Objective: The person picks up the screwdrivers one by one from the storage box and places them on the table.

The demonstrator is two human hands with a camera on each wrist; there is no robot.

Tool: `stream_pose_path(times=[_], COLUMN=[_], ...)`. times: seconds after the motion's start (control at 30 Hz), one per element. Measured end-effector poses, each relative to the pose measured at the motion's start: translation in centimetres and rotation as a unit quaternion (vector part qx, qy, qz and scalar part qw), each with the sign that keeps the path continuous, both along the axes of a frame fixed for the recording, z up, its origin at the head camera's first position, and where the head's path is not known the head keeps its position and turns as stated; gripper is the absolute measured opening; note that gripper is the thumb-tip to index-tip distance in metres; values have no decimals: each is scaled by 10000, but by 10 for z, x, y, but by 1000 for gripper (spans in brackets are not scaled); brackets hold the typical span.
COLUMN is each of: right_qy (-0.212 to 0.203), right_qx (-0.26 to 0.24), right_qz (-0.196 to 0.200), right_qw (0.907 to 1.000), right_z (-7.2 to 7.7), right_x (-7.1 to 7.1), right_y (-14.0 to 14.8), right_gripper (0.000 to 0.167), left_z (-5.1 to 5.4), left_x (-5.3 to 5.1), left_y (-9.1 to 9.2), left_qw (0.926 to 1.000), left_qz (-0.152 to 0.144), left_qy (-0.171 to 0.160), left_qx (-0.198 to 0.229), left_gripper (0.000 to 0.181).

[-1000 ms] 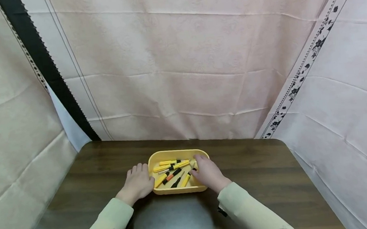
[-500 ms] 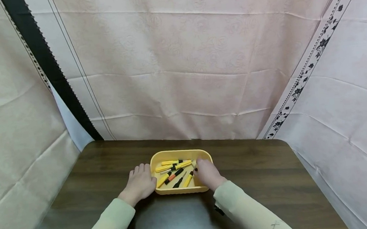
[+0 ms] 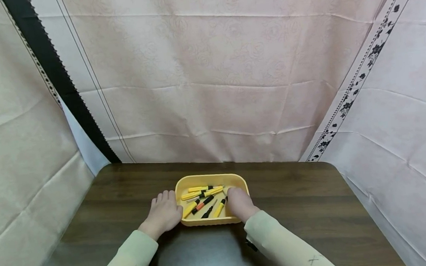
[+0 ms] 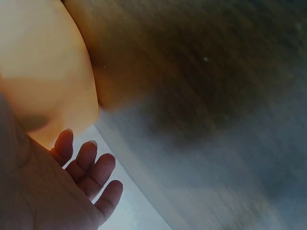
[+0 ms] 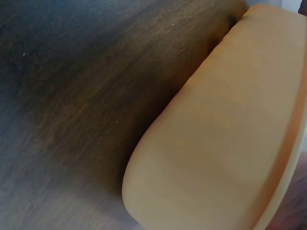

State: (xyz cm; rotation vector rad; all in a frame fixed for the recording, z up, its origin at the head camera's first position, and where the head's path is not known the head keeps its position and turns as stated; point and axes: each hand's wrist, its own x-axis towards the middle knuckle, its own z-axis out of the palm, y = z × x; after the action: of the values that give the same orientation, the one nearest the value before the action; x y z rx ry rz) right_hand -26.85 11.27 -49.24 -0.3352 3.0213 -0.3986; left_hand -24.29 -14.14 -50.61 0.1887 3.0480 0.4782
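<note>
A yellow tray (image 3: 213, 221) on the table holds several small screwdrivers (image 3: 205, 194), most with yellow and black handles, one orange and black. My left hand (image 3: 163, 211) lies against the tray's left end, its thumb by the near left corner. In the left wrist view, its fingers (image 4: 98, 175) are loosely bent beside the tray's outer wall. My right hand (image 3: 241, 204) reaches over the right end into the tray. Its fingertips are hidden, and a thin shaft with a dark part shows beside them. Whether it grips that piece cannot be made out.
The dark wooden table (image 3: 134, 186) extends around the tray. Pale cloth (image 3: 209, 87) hangs behind it, with more cloth at both sides. In the right wrist view, the tray's outer wall (image 5: 216, 134) blocks most of the hand.
My right hand has turned and drawn in slightly leftward, its thumb and fingers passing from sight. My left hand keeps its place at the tray. The head view has shifted slightly.
</note>
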Motion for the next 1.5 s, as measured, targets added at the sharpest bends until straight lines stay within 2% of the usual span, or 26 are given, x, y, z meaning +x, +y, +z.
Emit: stream_pose_path(times=[0.3,0.57,0.7,0.93,1.1,1.27,1.4,1.5], right_qy=[-77,-3,34,-132,-108,-154,-371,-552], right_qx=[365,384,419,663,347,-410,-1122,-1636], right_qz=[-139,-122,-115,-182,-271,-348,-323,-384], right_qw=[9992,9992,9990,9975,9990,9984,9925,9842], right_z=[-4,0,8,35,43,46,47,48], right_x=[-3,2,7,11,8,4,2,2], right_y=[-2,-3,-3,-1,8,18,23,27], right_gripper=[19,15,11,12,12,17,27,26], left_z=[0,-2,-1,0,0,0,-1,-2], left_x=[0,-1,-1,-2,-1,-1,0,0], left_y=[4,4,3,2,1,1,1,1], left_qw=[10000,9999,9999,9999,9999,9999,9999,9998], left_qz=[27,37,26,74,66,74,80,79], left_qy=[-89,-95,-115,-95,-98,-106,-113,-119], left_qx=[36,26,50,50,65,98,98,106], left_gripper=[43,42,42,42,42,41,41,42])
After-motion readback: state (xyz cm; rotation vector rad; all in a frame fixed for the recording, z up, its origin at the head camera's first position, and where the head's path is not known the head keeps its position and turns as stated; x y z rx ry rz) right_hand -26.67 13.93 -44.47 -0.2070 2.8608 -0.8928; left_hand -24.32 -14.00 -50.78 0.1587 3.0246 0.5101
